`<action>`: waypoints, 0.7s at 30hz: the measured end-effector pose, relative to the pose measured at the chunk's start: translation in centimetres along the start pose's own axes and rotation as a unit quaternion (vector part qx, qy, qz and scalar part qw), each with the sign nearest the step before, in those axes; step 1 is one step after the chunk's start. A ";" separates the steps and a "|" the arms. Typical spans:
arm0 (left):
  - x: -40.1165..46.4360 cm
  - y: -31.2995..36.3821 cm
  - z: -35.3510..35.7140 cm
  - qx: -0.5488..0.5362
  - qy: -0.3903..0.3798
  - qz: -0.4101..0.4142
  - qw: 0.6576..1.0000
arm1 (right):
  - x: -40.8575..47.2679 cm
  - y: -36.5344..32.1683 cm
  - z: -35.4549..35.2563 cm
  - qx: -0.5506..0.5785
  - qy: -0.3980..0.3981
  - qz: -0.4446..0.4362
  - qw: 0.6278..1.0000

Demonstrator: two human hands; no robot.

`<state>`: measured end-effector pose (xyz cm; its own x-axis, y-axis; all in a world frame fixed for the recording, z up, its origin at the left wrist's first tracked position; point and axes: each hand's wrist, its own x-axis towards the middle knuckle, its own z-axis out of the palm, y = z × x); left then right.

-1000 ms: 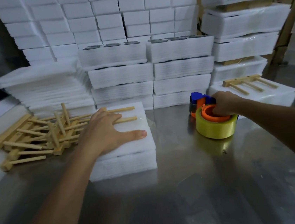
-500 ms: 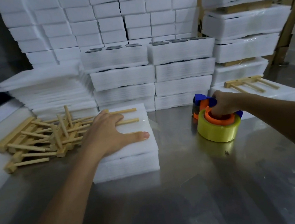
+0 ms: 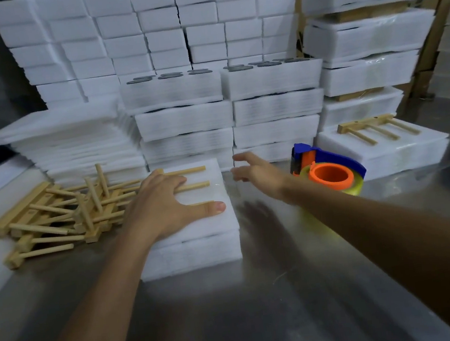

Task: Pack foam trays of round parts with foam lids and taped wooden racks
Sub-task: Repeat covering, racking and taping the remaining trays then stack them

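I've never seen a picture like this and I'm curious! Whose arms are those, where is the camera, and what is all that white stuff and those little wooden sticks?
There is no machine here. The arms belong to a person, and the camera sits on that person's head, looking down at a shiny metal table.

The left hand presses flat on a wooden rack with three pegs, which lies on a white foam package. The right hand is open in the air beside it and holds nothing.

Next to that hand is a yellow tape roll on an orange and blue dispenser. At the left lies a jumbled pile of wooden peg racks. Behind stand stacks of white foam trays; the top ones show dark round parts. One more rack lies on a foam package at the right.
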<state>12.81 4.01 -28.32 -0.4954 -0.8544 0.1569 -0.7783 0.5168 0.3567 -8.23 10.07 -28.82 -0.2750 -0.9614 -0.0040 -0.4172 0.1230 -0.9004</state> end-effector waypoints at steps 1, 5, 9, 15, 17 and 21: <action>0.0 0.0 0.0 0.001 0.002 0.000 1.000 | 0.0 0.2 0.2 0.024 -0.010 0.015 1.000; -0.1 -0.1 0.0 -0.004 0.000 0.002 1.000 | -0.3 1.5 -0.3 0.038 -0.019 0.058 0.997; -0.2 0.0 -0.1 -0.007 -0.003 0.001 1.000 | -0.5 2.2 -0.7 0.107 -0.015 0.075 0.991; -0.2 0.0 -0.1 -0.010 0.002 0.003 1.000 | -0.6 1.5 0.4 0.234 -0.047 0.085 0.967; -0.1 -0.1 -0.1 -0.010 0.005 0.004 1.000 | -0.7 1.7 0.1 0.242 -0.019 0.092 0.966; 0.0 -0.3 0.1 -0.016 0.005 0.004 1.000 | -1.1 2.3 0.0 0.279 0.008 0.103 0.955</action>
<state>12.99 3.82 -28.52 -0.4979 -0.8504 0.1699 -0.7611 0.5224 0.3845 -8.89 11.43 -30.93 -0.3162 -0.9267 -0.2030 0.1717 0.1545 -0.9730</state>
